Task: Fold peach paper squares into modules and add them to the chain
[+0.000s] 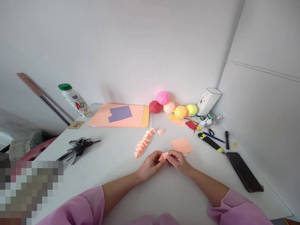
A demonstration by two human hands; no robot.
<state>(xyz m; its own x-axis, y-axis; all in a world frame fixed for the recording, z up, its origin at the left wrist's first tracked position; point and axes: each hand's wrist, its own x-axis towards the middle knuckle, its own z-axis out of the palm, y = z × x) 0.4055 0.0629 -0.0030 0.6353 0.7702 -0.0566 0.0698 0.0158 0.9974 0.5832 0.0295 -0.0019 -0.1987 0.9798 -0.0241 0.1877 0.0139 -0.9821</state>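
The left hand (pixel 150 165) and right hand (pixel 180 161) meet over the table (pixel 150 193), nearer its near edge than its far one, their fingertips pinching a small folded peach paper (pixel 164 156). The fingers cover parts of it, so its full shape cannot be made out. The right hand also hides a corner of the peach sheets (pixel 181 145) just beyond it. Left of these, folded pieces (pixel 142 143) overlap in a row, too closely to count. Pixel blocks mask the view beside the table's left edge, and the picture's bottom cuts off both sleeves (pixel 86 204). At the far left corner stands a green-capped bottle (pixel 75 101), its white wall hiding any contents. Near the far right corner, a white carton (pixel 208 101) rises behind cluttered small bottles (pixel 207 122); what it holds cannot be seen.
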